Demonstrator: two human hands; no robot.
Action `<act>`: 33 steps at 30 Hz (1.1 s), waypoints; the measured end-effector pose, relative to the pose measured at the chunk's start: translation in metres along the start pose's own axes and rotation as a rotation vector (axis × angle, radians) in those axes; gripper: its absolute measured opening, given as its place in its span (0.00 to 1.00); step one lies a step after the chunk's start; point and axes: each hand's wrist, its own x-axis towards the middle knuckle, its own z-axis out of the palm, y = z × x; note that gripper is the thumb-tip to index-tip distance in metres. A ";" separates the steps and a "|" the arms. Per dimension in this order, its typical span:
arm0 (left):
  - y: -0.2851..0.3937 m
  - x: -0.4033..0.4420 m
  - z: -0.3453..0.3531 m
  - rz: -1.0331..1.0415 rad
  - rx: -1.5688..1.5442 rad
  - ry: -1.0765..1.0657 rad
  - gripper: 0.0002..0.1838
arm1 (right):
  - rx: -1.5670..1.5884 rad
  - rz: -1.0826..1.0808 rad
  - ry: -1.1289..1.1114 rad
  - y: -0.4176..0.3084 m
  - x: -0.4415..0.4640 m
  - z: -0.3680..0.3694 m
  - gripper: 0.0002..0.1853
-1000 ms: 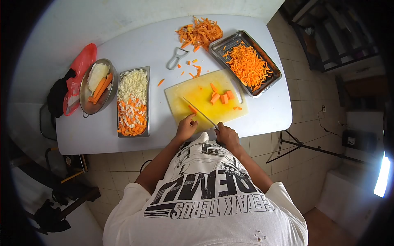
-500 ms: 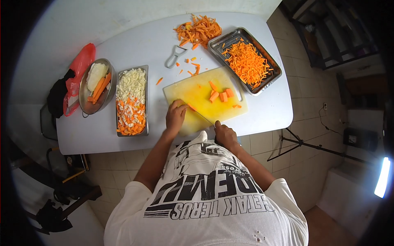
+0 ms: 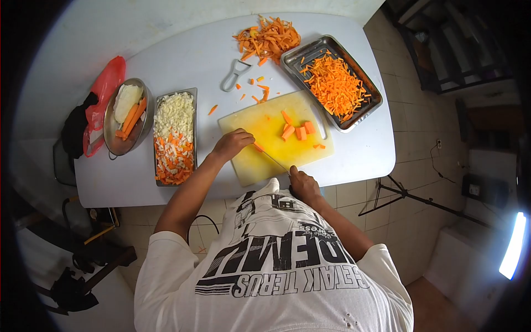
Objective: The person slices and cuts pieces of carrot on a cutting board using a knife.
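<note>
My right hand [image 3: 303,183] is wrapped round the handle of a knife [image 3: 273,159], whose blade points up and left over the yellow-stained cutting board [image 3: 249,170]. At the blade's far end my left hand [image 3: 235,143] is closed, its fingertips beside a small carrot piece [image 3: 258,147]. Whether those fingers grip the blade tip or the carrot is too small to tell. Several carrot chunks [image 3: 301,133] lie on the board's right half. Cut carrot sticks [image 3: 336,86] fill much of a metal tray [image 3: 368,115] that touches the board's upper right corner.
A long metal container [image 3: 176,138] holds chopped white and orange pieces. Left of it stand a metal bowl [image 3: 113,143] with whole carrots and a red plastic bag [image 3: 108,81]. A peeler [image 3: 236,75] and carrot peelings [image 3: 268,40] lie at the back.
My left hand has moved up and left from the board's near edge to the blade's far end. The knife's tip has dropped slightly; my right hand has stayed nearly in place.
</note>
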 end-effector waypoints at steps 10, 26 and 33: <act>-0.002 0.002 0.005 -0.003 -0.018 -0.019 0.11 | 0.021 0.049 -0.043 -0.002 0.001 -0.002 0.08; -0.021 0.020 0.013 -0.079 -0.146 -0.139 0.06 | 0.100 -0.120 -0.032 0.030 0.021 0.014 0.11; -0.021 0.031 0.009 -0.123 -0.087 -0.329 0.03 | -0.010 -0.013 -0.105 0.013 0.013 0.000 0.18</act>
